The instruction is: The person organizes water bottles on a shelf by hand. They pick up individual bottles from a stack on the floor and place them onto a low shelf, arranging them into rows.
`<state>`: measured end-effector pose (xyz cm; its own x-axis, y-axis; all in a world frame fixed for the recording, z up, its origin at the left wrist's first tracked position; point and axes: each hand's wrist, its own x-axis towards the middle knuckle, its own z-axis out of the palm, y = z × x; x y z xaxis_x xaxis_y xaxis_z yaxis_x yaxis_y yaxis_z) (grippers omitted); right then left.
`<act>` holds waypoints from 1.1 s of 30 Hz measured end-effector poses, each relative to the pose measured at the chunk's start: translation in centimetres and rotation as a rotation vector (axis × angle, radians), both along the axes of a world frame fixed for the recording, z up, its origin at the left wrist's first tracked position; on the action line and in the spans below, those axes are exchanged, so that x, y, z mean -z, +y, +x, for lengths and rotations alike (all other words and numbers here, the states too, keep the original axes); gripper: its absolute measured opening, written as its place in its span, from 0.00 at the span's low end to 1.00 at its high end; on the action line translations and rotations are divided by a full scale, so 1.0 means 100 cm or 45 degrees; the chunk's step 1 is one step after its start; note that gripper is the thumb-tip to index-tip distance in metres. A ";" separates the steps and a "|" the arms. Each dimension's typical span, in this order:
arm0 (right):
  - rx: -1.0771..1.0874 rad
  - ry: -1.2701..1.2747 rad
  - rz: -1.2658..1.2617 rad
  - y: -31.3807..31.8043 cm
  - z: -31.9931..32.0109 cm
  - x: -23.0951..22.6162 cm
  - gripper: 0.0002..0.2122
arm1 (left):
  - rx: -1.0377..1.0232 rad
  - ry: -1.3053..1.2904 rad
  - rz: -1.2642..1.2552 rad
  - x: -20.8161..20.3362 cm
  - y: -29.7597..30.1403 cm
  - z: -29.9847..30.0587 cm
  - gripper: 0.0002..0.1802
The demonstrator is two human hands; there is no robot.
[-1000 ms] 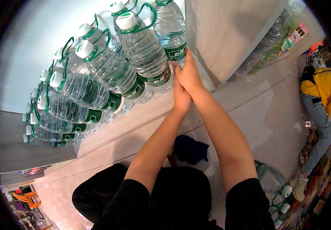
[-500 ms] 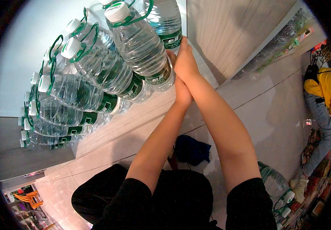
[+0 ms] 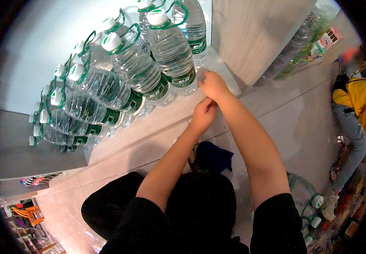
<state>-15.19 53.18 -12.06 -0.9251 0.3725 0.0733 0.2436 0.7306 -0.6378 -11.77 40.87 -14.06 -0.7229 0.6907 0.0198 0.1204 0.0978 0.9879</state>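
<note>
Large clear water bottles with white caps, green carry loops and green labels stand in rows on a pale wooden shelf (image 3: 119,148). My right hand (image 3: 214,86), its fingers curled, is close to the base of the front right bottle (image 3: 174,55); behind that one stands another bottle (image 3: 191,25). A little nearer to me, my left hand (image 3: 204,114) is closed, knuckles up, just below the right wrist. Whatever either hand may hold is hidden by its fingers.
A wooden panel (image 3: 255,38) borders the shelf at right. Dark blue cloth (image 3: 214,157) lies on the tiled floor beside my knees. More water bottles (image 3: 303,194) are by my right elbow. At far right is a person in a yellow top (image 3: 359,99).
Both hands have drawn back from the bottles toward me and curled their fingers. They overlapped before and now sit slightly apart. The view has shifted, so the bottles appear farther right.
</note>
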 end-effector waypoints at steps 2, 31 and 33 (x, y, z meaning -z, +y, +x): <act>-0.121 -0.102 0.058 0.002 0.019 -0.003 0.15 | 0.008 -0.061 0.116 0.005 -0.031 0.011 0.12; 0.162 -1.256 0.607 0.016 0.383 -0.249 0.28 | 0.445 0.152 0.011 -0.116 -0.102 0.107 0.11; 0.287 -1.286 0.413 0.012 0.380 -0.249 0.28 | 0.449 0.169 -0.057 -0.115 -0.105 0.106 0.11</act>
